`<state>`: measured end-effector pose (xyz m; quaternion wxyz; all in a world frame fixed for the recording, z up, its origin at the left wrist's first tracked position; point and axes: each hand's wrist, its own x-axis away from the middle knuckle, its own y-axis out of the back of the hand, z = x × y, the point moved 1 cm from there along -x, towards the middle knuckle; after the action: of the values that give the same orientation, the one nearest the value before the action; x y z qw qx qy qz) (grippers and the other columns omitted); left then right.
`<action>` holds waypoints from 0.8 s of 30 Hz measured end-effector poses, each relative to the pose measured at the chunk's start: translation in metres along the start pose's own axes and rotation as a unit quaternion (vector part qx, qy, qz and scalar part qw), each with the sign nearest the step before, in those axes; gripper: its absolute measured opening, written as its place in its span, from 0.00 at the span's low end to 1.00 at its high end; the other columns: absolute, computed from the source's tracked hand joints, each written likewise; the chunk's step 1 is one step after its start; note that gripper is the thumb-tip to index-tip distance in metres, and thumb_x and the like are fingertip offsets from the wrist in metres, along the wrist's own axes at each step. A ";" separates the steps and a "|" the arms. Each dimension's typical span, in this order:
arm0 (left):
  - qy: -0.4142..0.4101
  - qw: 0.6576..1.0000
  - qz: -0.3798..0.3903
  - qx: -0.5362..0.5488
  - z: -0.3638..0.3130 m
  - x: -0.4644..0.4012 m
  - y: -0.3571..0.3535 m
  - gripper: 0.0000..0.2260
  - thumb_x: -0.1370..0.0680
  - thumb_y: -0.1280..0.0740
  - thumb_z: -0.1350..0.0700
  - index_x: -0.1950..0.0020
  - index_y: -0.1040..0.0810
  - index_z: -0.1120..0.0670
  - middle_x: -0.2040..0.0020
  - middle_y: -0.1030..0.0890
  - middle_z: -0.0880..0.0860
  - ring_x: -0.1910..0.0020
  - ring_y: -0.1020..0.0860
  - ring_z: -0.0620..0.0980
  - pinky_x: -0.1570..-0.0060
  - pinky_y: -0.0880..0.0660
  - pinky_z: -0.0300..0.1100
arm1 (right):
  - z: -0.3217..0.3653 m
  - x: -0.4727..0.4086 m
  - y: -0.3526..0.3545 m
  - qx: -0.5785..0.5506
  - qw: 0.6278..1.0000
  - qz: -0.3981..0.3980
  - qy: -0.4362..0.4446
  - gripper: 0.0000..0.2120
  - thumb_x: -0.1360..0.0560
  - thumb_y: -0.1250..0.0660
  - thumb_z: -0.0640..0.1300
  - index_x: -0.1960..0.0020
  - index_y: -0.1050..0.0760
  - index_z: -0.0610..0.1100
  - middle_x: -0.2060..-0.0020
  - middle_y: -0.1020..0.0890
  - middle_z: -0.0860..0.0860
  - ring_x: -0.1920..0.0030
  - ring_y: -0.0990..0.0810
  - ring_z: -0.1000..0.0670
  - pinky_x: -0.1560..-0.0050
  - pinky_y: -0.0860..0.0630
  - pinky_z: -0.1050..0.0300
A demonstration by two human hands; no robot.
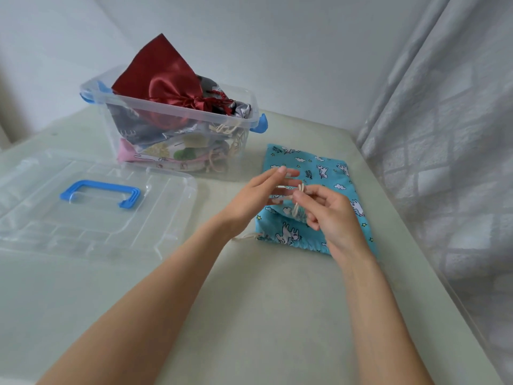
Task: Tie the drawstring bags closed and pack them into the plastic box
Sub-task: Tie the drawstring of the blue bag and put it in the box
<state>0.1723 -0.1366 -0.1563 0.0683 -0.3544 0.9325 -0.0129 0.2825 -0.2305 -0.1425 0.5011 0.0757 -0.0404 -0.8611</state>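
Turquoise unicorn-print bag flat on table, right grip pinching cream cord, left grip spread.

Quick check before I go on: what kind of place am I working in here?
Probably a room at home, at a table in a corner: a pale table top against a plain white wall, a grey patterned curtain on the right, and a clear plastic box of fabric bags.
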 end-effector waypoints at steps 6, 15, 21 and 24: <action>0.011 0.993 0.096 -0.067 0.006 0.003 -0.003 0.20 0.25 0.35 0.66 0.35 0.29 0.52 0.45 0.19 0.56 0.47 0.22 0.47 0.41 0.28 0.40 | -0.002 -0.003 0.008 -0.129 0.992 0.007 -0.014 0.06 0.24 0.35 0.39 0.57 0.21 0.43 0.69 0.24 0.51 0.73 0.34 0.57 0.75 0.37 0.67; -0.011 0.993 -0.002 -0.122 0.011 -0.001 0.000 0.03 0.24 0.33 0.58 0.52 0.21 0.52 0.65 0.17 0.48 0.63 0.22 0.41 0.57 0.29 0.32 | -0.007 -0.005 0.026 0.212 0.971 -0.015 0.109 0.02 0.29 0.28 0.39 0.60 0.21 0.43 0.62 0.20 0.50 0.63 0.21 0.50 0.56 0.23 0.54; 0.026 0.983 0.055 -0.172 0.010 0.000 0.003 0.08 0.22 0.37 0.59 0.54 0.19 0.55 0.73 0.20 0.47 0.66 0.24 0.42 0.49 0.29 0.41 | -0.009 -0.007 0.023 0.237 0.939 -0.090 0.234 0.08 0.31 0.29 0.32 0.59 0.20 0.44 0.61 0.20 0.52 0.60 0.20 0.55 0.56 0.21 0.61; 0.018 0.983 0.087 -0.164 0.012 -0.001 0.003 0.09 0.23 0.35 0.61 0.52 0.22 0.47 0.68 0.18 0.48 0.62 0.22 0.46 0.45 0.27 0.48 | -0.007 -0.006 0.019 0.207 0.939 -0.074 0.263 0.07 0.30 0.29 0.32 0.59 0.20 0.43 0.61 0.19 0.51 0.59 0.19 0.52 0.55 0.21 0.59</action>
<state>0.1726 -0.1340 -0.1679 -0.0065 -0.2777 0.9505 0.1394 0.3030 -0.2350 -0.1462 0.4023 0.4045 -0.0786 -0.8175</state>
